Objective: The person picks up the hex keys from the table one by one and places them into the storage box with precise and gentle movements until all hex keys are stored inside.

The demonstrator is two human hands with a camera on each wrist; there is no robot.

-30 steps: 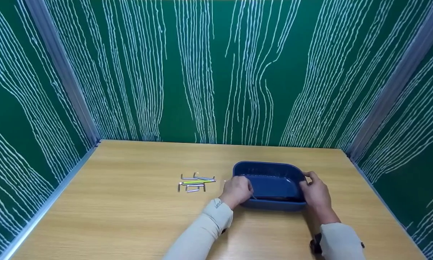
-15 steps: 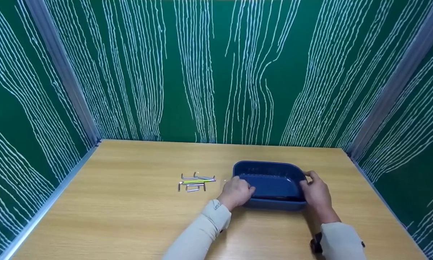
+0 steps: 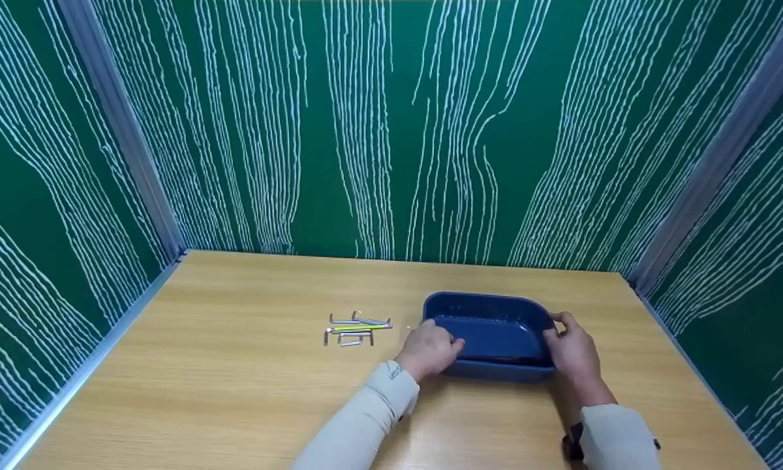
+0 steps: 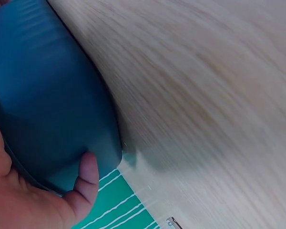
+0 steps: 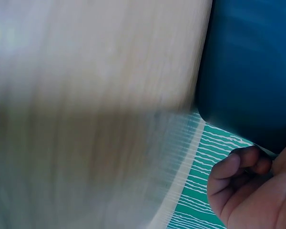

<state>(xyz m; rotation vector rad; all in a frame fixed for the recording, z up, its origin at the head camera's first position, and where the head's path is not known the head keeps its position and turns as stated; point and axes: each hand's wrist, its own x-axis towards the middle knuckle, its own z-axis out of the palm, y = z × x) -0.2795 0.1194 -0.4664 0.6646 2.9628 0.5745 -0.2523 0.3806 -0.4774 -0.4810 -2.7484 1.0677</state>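
Note:
A deep blue plastic basin with rounded corners sits on the table, seen from above in the head view. My left hand grips its rim at the near left corner, thumb over the inner side. In the left wrist view one finger of that hand lies against the basin's outer wall. My right hand holds the right end, thumb inside the rim. Its curled fingers show beside the basin's corner in the right wrist view. A dark strip runs inside the near wall; what it is, I cannot tell.
Left of the basin, several silver L-shaped hex keys lie in a loose group, with a yellow-green stick across them. Green walls with white wavy lines enclose the wooden table at the back and sides.
My left thumb has straightened a little over the basin's rim since a second ago. The head view has shifted slightly. Basin, hex keys and right hand stay in place.

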